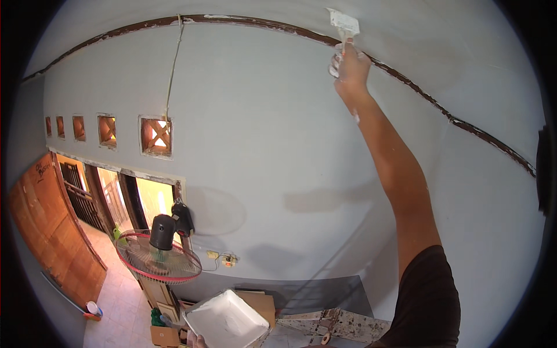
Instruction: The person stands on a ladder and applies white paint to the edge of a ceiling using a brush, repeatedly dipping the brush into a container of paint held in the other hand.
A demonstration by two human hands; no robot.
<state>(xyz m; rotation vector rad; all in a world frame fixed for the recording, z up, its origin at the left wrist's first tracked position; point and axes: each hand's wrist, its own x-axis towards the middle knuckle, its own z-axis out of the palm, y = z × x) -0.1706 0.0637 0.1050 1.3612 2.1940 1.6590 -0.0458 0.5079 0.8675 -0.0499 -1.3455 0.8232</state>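
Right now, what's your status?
Right hand gripping flat white paintbrush near pale ceiling. Left hand at white rectangular tray. Black red-rimmed wall fan apart from brush.

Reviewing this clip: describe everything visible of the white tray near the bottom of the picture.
The white tray is shallow and roughly four-sided, with raised walls around a broad basin, and looks like plastic. Its inside is white, apparently coated with paint, though depth is unclear. It sits open side up and turned at an angle at the bottom of the view, overlapping a brown cardboard piece. Fingers of the left hand touch its near left edge; its underside is hidden.
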